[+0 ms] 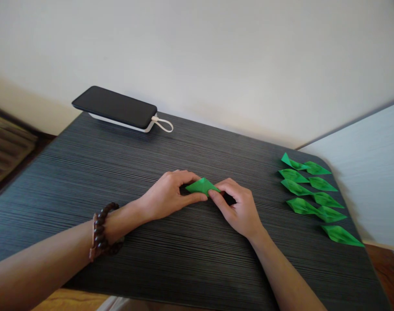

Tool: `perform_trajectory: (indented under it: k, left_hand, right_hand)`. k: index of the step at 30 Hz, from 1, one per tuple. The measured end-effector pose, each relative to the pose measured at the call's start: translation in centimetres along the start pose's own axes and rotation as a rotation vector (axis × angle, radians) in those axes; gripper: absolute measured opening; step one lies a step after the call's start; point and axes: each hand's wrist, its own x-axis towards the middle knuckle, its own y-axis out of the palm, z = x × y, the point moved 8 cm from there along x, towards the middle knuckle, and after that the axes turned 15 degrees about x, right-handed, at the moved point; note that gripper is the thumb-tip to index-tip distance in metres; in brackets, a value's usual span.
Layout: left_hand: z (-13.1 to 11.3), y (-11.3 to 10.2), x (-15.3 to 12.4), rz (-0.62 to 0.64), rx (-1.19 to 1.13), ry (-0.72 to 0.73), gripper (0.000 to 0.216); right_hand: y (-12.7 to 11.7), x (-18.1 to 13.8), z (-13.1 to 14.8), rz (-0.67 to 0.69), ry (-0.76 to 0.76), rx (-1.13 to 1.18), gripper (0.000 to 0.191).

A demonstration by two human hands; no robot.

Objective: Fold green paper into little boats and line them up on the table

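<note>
Head view: folded green paper piece (201,185) at mid-table (86,172), pinched at left end by left hand (166,195), at right end by right hand (238,207); likely light, thin, easily creased, best gripped at folded edges.

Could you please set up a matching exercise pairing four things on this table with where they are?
Things:
1. phone
2. bracelet
3. paper piece
4. folded leaves

Places:
A. in a group at the table's right edge
B. pinched between left hand and right hand
C. far left corner, on a white pack
D. around the left wrist

Pairs: 1-C, 2-D, 3-B, 4-A
</note>
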Motion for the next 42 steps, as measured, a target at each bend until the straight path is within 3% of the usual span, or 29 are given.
perform_trajectory:
  k: [9,15,24,30,42]
  left_hand:
    - [0.3,0.3,0.1,0.085,-0.177,-0.080,0.014]
    - [0.9,0.7,0.2,0.190,-0.256,-0.124,0.028]
    - [0.7,0.3,0.2,0.077,-0.222,-0.105,0.023]
    - [-0.3,-0.7,0.1,-0.126,0.131,0.127,0.014]
    - [0.0,-0.3,0.1,-0.099,0.251,0.100,0.015]
  right_hand:
    - [0.1,-0.2,-0.2,0.031,0.031,0.033,0.015]
    - [-0.6,-0.2,-0.5,-0.031,0.059,0.062,0.025]
    - [-0.7,-0.2,-0.8,-0.082,0.078,-0.036,0.026]
    - [-0.4,0.1,-0.6,-0.012,0.035,-0.170,0.021]
    - [-0.2,0.2,-1.0,0.022,0.034,-0.215,0.009]
